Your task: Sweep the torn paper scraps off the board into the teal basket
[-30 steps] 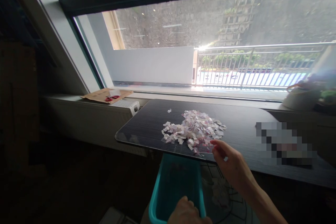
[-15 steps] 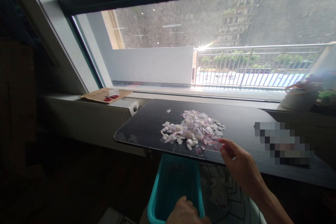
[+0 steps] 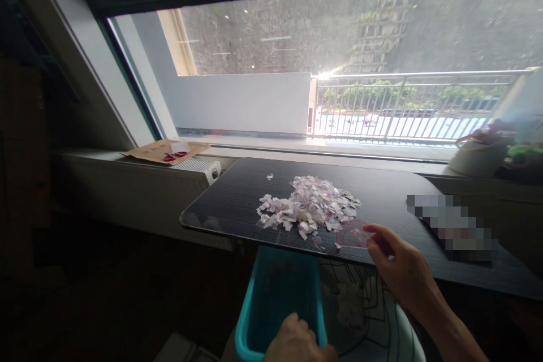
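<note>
A pile of small white and pinkish paper scraps (image 3: 311, 203) lies on the dark table (image 3: 224, 203). My right hand (image 3: 401, 257) is at its near right side, with the fingertips closed at the right edge of a clear plastic piece (image 3: 351, 234) with red print, flat on the tabletop. Below the table's front edge is a teal plastic bin (image 3: 246, 311), tilted towards me. My left hand (image 3: 294, 339) is closed over its near right rim; the fingertips are hidden. The bin's inside is dark, with a few faint shapes at its far end.
Red-handled scissors (image 3: 175, 156) rest on brown paper (image 3: 146, 151) on the sill, beside a white radiator (image 3: 197, 168). A blurred-out object (image 3: 456, 229) is on the table's right. A light-coloured pot (image 3: 481, 155) stands by the window at right.
My right hand has moved right, drawing the red-printed clear piece out from the edge of the scraps. My left hand stays on the bin. The view has shifted slightly.
</note>
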{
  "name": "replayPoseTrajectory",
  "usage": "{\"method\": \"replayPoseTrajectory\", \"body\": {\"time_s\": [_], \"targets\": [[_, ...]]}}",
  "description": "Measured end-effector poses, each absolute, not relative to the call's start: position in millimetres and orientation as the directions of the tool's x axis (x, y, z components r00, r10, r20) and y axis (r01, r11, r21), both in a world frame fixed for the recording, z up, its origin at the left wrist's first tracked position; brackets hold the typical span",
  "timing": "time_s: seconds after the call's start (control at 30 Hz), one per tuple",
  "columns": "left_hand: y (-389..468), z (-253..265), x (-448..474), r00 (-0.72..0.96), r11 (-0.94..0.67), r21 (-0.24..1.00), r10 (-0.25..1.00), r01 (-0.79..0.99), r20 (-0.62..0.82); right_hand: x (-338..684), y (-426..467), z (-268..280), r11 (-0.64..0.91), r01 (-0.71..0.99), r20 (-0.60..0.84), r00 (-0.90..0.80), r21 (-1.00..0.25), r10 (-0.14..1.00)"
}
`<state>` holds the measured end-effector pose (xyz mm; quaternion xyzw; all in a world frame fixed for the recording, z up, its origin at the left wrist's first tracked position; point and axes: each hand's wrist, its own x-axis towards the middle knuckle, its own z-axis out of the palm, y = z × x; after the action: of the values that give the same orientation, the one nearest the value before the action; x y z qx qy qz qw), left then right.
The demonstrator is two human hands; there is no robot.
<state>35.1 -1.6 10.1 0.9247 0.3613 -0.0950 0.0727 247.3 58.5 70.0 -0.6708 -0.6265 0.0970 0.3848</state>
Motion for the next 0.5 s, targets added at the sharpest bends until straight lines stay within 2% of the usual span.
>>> {"method": "replayPoseTrajectory", "body": {"time_s": [0.27, 0.5], "targets": [[-6, 3, 31, 0.733, -0.735, 0.03, 0.671, 0.678, -0.112, 257, 64, 63, 0.102, 0.719, 0.323, 0.176, -0.687, 0.93], [-1, -5, 31, 0.758, -0.765, -0.035, 0.642, 0.643, -0.118, 264, 53, 66, 0.069, 0.718, 0.295, 0.193, -0.692, 0.936]]}}
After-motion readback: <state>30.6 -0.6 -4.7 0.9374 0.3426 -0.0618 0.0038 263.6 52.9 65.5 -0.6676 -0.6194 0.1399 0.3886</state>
